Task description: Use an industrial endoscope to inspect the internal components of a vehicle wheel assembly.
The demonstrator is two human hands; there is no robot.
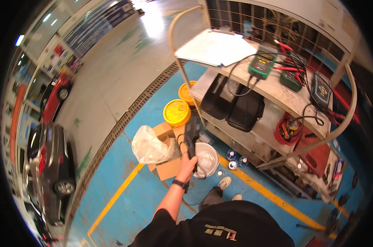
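My left hand (187, 166), with a black band on the wrist, is closed around a long black handheld device (191, 133) whose exact kind I cannot make out. A dark cable hangs close by it. The device is held above the floor, between an open cardboard box (169, 168) on its left and a white plastic bucket (208, 161) on its right. A whitish plastic bag (147, 146) bulges out of the box. Beyond the device stand two yellow lidded buckets (176, 112). My right hand is out of view.
On the right a metal trolley (235, 76) carries papers (215, 46), a green tester (261, 64) with red and black leads, an open black case (231, 103) and a red basket (288, 129). Several bottles (231, 155) stand beneath it. Parked cars (50, 164) line the left, past a floor grate (124, 119).
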